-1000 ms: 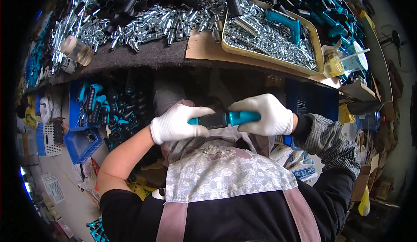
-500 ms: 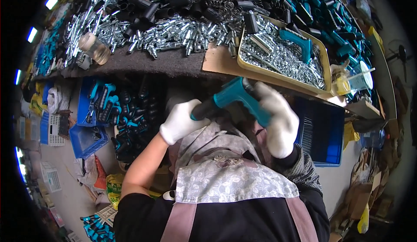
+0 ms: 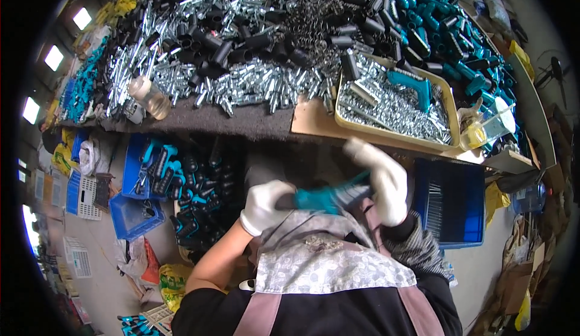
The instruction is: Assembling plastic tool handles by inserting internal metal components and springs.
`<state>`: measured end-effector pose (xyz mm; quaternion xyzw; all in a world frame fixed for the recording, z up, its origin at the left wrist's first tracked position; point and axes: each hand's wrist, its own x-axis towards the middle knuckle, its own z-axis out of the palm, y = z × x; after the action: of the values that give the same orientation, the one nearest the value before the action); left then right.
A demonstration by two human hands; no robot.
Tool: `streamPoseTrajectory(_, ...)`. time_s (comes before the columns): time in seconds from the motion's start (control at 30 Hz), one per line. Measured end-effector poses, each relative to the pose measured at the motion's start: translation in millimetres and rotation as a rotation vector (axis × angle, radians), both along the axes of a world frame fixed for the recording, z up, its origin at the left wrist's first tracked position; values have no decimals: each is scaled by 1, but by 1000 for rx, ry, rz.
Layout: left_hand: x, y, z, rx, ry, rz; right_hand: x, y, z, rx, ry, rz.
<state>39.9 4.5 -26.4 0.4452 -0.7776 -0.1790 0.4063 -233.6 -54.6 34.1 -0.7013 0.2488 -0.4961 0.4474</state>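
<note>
Tool (image 3: 319,200) looks part-built, remainder unclear: my left grip (image 3: 264,207) clamps its dark end (image 3: 286,201); I cannot tell if my right grip (image 3: 389,188) holds.

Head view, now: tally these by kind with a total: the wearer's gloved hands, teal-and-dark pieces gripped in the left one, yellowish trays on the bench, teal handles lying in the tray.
Gloved hands, left hand and right hand: 2
Teal-and-dark piece, blurred: 1
Yellowish tray: 1
Teal handle: 1
Total: 5
</note>
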Motion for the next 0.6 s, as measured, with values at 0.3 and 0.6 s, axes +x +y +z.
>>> streamPoseTrajectory(0.3,-3,-2,-12,219,55,306,10,7,8,-160,-45,111)
streamPoseTrajectory(0.6,-14,5,-7,515,176,242,26,10,23,-401,-7,233)
